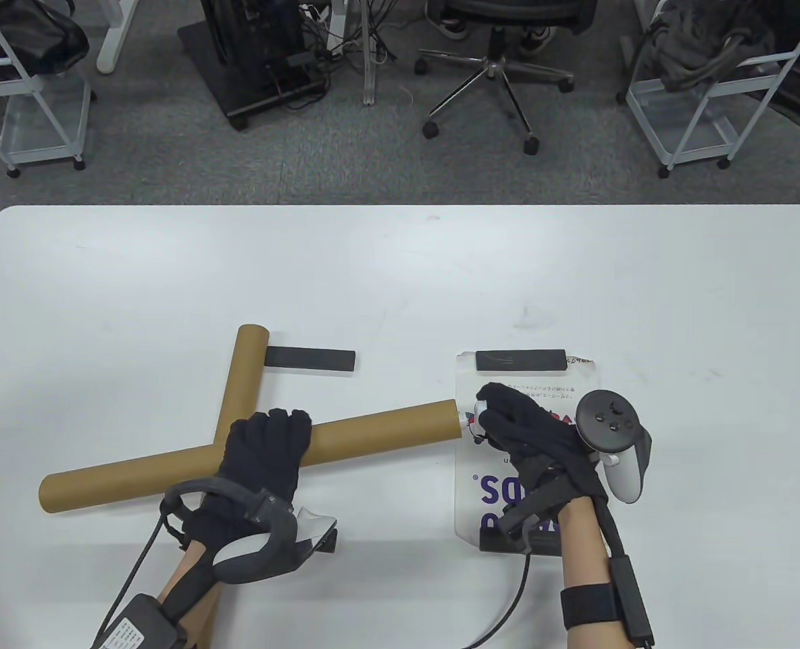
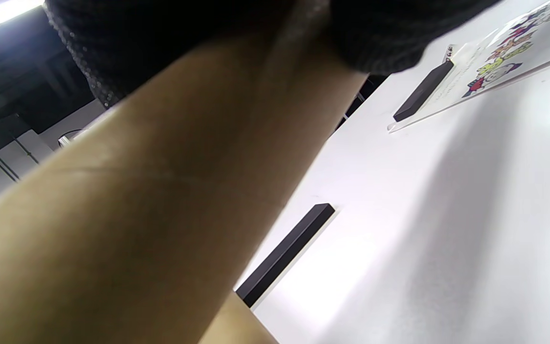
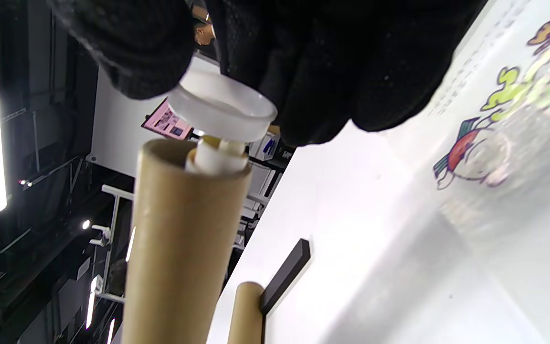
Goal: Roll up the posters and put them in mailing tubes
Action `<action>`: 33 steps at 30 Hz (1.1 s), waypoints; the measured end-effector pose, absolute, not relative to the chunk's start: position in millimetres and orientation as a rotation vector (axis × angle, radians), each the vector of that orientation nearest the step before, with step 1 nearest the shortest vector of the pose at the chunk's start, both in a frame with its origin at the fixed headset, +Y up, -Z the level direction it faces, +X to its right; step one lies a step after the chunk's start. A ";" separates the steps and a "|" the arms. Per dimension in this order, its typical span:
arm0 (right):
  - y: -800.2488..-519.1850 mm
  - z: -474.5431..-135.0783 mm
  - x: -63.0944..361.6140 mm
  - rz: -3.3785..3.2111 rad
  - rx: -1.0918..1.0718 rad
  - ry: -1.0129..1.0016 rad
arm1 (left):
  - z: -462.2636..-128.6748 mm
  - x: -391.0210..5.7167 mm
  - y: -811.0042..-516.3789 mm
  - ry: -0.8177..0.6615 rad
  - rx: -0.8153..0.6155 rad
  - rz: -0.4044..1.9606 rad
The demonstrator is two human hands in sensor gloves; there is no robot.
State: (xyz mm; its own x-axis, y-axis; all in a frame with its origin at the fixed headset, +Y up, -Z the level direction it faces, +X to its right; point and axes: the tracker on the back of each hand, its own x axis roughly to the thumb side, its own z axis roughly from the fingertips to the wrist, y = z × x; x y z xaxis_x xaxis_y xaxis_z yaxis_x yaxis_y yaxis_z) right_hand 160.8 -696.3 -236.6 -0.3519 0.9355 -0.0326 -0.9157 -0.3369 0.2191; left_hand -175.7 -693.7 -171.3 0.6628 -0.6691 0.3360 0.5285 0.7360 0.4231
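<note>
Most of the rolled poster (image 3: 217,160) hides inside the tube (image 1: 373,433)

Second mailing tube (image 1: 234,392) running under the left hand (image 1: 265,449) toward 6 o'clock, lower end hidden, flat poster (image 1: 508,473) print partly covered by the right hand (image 1: 528,433), small text unreadable

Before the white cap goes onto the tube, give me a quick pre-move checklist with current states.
1. Left hand grips the long brown cardboard mailing tube: ok.
2. Right hand pinches the white plastic end cap: ok.
3. Cap lined up with the tube's open end: ok, just off the mouth.
4. Rolled white poster fully inside: not ok, its end sticks out.
5. Second brown cardboard tube clear of the capping end: ok.
6. Far end of the held tube closed: cannot tell.
</note>
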 end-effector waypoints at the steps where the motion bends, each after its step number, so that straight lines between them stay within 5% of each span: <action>1: -695.0 -236.6 157.8 1.924 0.124 0.235 | -171.2 -175.1 -694.0 -0.500 0.304 -0.687; 20: -686.2 -221.5 95.9 2.194 0.246 0.090 | -172.1 -172.3 -691.0 -0.476 0.322 -0.677; 33: -686.9 -220.4 116.7 2.160 0.169 0.114 | -185.4 -185.4 -687.8 -0.394 0.198 -0.600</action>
State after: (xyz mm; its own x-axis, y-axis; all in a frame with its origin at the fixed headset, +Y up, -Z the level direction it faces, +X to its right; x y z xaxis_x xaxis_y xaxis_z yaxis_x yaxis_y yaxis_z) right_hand 116.7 -686.9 -220.4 -0.5545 0.8285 0.0775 -0.8158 -0.5597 0.1460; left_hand -185.4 -687.8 -185.4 0.7541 -0.5831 0.3022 0.5087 0.8096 0.2930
